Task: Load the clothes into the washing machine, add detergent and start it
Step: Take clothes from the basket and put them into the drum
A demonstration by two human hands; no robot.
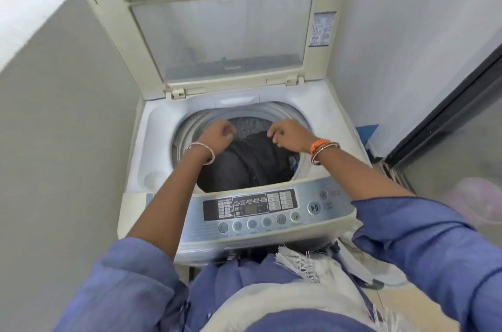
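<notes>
Head view, looking down into top-loading washer [320, 125], lid [220, 32] raised upright behind drum [190, 125]; dark clothes [244, 160] heaped inside drum, filling its lower right part, a scrap of blue cloth showing at right edge; both hands over drum mouth, above the heap. Left hand [218, 137] with fingers curled into loose fist, just left of heap's top, contact with cloth not clear; nothing plainly held. Right hand [290, 136] with fingers curled down at upper edge of dark cloth, seemingly pinching it, though blur leaves that unsure. Bangle on left wrist, orange and metal bangles on right; blue sleeves pushed up forearms. Control panel [258, 209] at washer's front edge, nearest the body, below both forearms; white fringed scarf [298, 266] hanging at chest.
</notes>
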